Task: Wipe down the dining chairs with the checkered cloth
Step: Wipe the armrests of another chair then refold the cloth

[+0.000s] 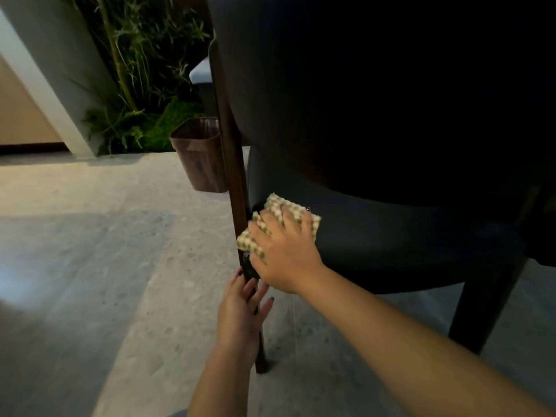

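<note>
Wiping is under way low on the dining chair (391, 115), at the corner where the dark upholstered seat meets the wooden leg (233, 164). The right hand (285, 251) lies flat on the checkered cloth (282, 207), fingers spread and nearly straight, pressing it against the side of the seat cushion; the cloth's left edge touches the leg. The left hand (243, 308) rests on the same leg just below the cloth, fingers loosely extended along the wood and thumb apart, apparently steadying the chair rather than gripping it hard, though how far the fingers wrap behind the leg cannot be told.

Judging by this, the step in hand is the seat's side and the joint at the leg. The chair's back above is in deep shadow, so whether it has been wiped cannot be told. The next move probably calls for sliding the cloth along the cushion's curve or down the leg, keeping firm flat pressure so the cloth does not bunch, and shifting the left hand out of its path.

A brown wood-grain bin (198, 155) stands on the stone floor (90, 266) behind the leg, with green plants (141, 70) beyond.

No brand, label or writing can be read anywhere in view.
</note>
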`<act>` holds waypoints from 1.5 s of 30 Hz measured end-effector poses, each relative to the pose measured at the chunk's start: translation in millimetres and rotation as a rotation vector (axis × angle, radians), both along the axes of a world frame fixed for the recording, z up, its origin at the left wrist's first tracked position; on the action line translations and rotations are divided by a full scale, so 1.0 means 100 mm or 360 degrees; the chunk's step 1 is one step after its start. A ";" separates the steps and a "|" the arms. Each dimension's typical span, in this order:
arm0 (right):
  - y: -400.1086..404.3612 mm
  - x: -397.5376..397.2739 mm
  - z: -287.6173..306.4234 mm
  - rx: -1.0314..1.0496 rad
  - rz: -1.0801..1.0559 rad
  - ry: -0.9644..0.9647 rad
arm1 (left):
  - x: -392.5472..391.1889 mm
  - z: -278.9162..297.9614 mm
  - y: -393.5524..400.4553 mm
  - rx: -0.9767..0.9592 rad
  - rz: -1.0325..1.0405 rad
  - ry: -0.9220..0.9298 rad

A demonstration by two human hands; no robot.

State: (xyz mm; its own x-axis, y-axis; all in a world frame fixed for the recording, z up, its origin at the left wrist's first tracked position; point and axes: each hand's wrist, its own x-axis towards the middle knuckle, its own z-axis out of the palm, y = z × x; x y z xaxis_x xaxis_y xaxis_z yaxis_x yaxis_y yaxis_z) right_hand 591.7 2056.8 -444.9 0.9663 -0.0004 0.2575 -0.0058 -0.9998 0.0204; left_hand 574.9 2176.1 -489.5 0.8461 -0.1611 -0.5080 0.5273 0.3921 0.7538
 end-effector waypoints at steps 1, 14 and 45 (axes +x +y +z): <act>-0.02 0.00 -0.01 -0.0063 0.0020 0.0008 | 0.01 0.02 -0.02 0.0013 0.0009 -0.0007; -0.64 -0.47 -0.01 -0.0329 0.0581 -0.0038 | -0.30 -0.03 -0.41 0.1588 -0.0134 -0.1222; -1.92 -1.73 -0.21 0.1389 -0.0911 -0.0730 | -0.38 0.12 -0.77 0.2262 -0.1016 -0.2090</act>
